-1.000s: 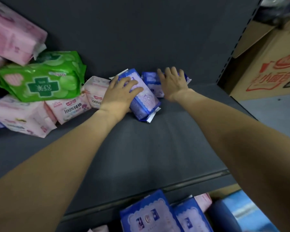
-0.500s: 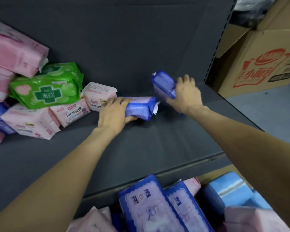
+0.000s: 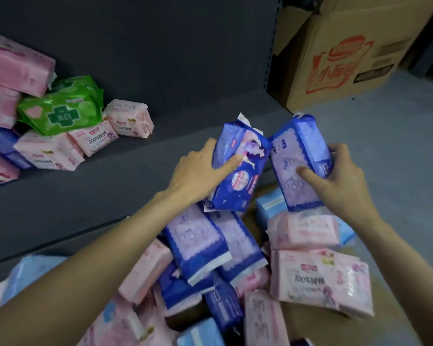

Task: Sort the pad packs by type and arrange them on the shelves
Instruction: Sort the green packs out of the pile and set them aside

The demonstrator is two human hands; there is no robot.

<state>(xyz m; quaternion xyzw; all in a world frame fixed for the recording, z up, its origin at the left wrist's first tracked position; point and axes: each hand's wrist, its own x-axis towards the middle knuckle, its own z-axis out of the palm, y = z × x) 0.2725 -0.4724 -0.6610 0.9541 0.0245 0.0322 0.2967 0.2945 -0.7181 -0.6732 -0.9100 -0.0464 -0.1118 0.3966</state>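
The left hand (image 3: 198, 171) is gripping one blue pad pack (image 3: 238, 171), and the right hand (image 3: 335, 181) is gripping another (image 3: 298, 161), both above the mixed pile (image 3: 235, 270) below the shelf (image 3: 110, 186). The packs are probably light, soft and slick-wrapped; gripping across the long sides looks safest.

The scene is dim, with a cool, flat light and no hard shadows. The dark grey shelf (image 3: 90, 186) swallows most detail. Motion blur softens the pink packs (image 3: 320, 278) in the lower part of the frame and the forearms near the edges. The wide-angle lens bends the shelf upright (image 3: 273, 46) and the cardboard box (image 3: 345, 51). Plastic wrappers show faint sheen.
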